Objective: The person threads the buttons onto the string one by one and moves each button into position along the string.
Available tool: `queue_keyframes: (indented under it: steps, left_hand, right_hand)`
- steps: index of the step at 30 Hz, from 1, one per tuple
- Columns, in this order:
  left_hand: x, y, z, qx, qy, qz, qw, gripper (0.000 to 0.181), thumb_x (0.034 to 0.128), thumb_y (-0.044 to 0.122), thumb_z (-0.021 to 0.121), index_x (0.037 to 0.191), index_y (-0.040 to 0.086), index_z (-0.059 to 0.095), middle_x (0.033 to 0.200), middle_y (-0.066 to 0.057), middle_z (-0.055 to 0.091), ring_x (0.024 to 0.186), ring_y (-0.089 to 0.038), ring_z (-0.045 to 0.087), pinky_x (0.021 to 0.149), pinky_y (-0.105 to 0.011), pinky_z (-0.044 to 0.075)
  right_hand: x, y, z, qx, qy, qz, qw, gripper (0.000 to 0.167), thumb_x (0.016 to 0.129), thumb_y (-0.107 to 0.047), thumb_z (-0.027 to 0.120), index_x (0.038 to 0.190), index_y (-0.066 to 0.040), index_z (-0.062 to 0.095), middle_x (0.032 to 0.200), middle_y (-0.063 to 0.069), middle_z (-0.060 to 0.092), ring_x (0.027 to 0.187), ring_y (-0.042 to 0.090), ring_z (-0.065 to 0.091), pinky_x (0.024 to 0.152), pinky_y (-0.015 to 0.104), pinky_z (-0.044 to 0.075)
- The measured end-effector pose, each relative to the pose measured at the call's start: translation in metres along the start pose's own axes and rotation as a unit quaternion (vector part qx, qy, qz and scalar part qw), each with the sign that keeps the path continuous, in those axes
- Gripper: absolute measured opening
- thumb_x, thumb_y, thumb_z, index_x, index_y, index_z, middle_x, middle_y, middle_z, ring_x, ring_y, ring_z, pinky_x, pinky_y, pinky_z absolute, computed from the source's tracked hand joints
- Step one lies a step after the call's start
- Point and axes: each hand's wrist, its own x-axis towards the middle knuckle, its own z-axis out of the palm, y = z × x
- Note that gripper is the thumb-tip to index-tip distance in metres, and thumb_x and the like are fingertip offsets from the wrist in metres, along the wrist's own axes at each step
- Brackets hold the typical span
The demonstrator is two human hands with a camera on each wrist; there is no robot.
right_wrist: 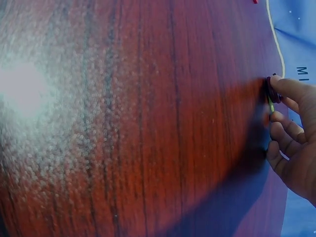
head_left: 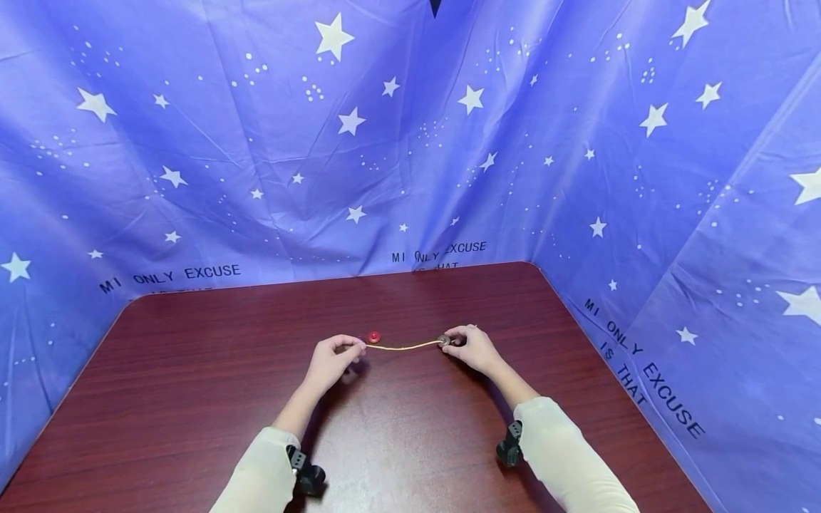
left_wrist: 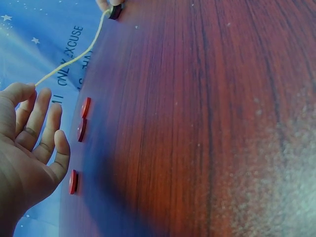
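Note:
A thin yellow string (head_left: 403, 349) spans the gap between the two hands, sagging slightly. Thumb and index finger of my left hand (head_left: 336, 360) pinch its left end; the other fingers of that hand are loosely bent in the left wrist view. My right hand (head_left: 476, 349) pinches a dark, round button-like disc (head_left: 444, 340), where the string meets it. A short yellow-green tail (right_wrist: 271, 106) shows below the disc in the right wrist view. Whether the string passes through a hole is hidden by the fingers. Beside the left fingertips lies a red button-like disc (head_left: 374, 336).
The left wrist view shows red discs on the table: one disc (left_wrist: 86, 107) close to a second disc (left_wrist: 82, 130), and another disc (left_wrist: 73, 182) apart. The dark red wood-grain table (head_left: 398, 442) ends at a blue star-patterned curtain (head_left: 410, 164) behind and at the sides.

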Motion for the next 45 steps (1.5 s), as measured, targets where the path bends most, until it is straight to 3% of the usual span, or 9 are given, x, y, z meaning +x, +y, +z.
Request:
queue_keyframes:
  steps: [6,15,20,26,36,45]
  left_hand:
    - [0.0,0.0,0.0,0.001,-0.001,-0.001,1.0,0.015,0.0838,0.013,0.068,0.09,0.0,0.069,0.079,-0.013,0.072,0.071,-0.025,0.068,0.06,-0.028,0.054]
    - [-0.002,0.002,0.001,-0.019,-0.005,-0.002,0.9998,0.017,0.085,0.012,0.067,0.093,-0.004,0.068,0.086,-0.024,0.07,0.073,-0.028,0.068,0.067,-0.032,0.056]
    - [-0.002,0.002,0.001,-0.015,-0.004,-0.001,0.9999,0.018,0.0847,0.013,0.068,0.093,-0.003,0.068,0.085,-0.022,0.07,0.072,-0.028,0.068,0.067,-0.034,0.056]
    - [-0.001,0.004,0.0,-0.01,-0.007,0.0,0.9999,0.017,0.0848,0.013,0.068,0.092,-0.003,0.068,0.084,-0.022,0.07,0.073,-0.029,0.068,0.066,-0.034,0.055]
    - [0.001,0.004,0.001,-0.013,-0.009,-0.004,0.9999,0.019,0.0846,0.013,0.068,0.095,-0.003,0.068,0.086,-0.023,0.07,0.069,-0.02,0.067,0.063,-0.033,0.054]
    - [0.001,0.006,0.001,-0.004,-0.009,0.008,0.9999,0.015,0.0843,0.012,0.067,0.092,-0.001,0.068,0.08,-0.014,0.071,0.075,-0.033,0.068,0.061,-0.032,0.054]
  right_hand:
    - [0.0,0.0,0.0,0.0,-0.001,0.002,1.0,0.03,0.075,-0.018,0.076,0.103,-0.008,0.07,0.08,0.003,0.064,0.082,0.018,0.057,0.099,0.045,0.039]
    - [-0.001,-0.003,0.0,0.001,0.005,-0.009,0.9999,0.031,0.074,-0.015,0.077,0.103,-0.006,0.07,0.081,0.004,0.065,0.082,0.018,0.057,0.084,0.039,0.045]
    - [0.0,-0.002,-0.001,0.0,0.005,-0.004,1.0,0.03,0.075,-0.017,0.076,0.103,-0.008,0.07,0.084,0.004,0.063,0.082,0.017,0.056,0.076,0.033,0.045]
    - [0.002,-0.006,-0.002,0.01,0.014,-0.005,0.9998,0.03,0.076,-0.019,0.075,0.103,-0.007,0.07,0.088,0.006,0.061,0.084,0.018,0.061,0.076,0.031,0.048]
    - [0.004,-0.03,-0.005,0.03,0.015,-0.022,0.9992,0.028,0.08,-0.019,0.073,0.104,-0.005,0.07,0.089,0.007,0.063,0.08,0.017,0.06,0.074,0.03,0.048]
    - [0.007,-0.054,0.0,0.048,0.017,-0.058,0.997,0.025,0.08,-0.018,0.072,0.103,-0.007,0.07,0.088,0.004,0.065,0.073,0.011,0.058,0.068,0.023,0.047]
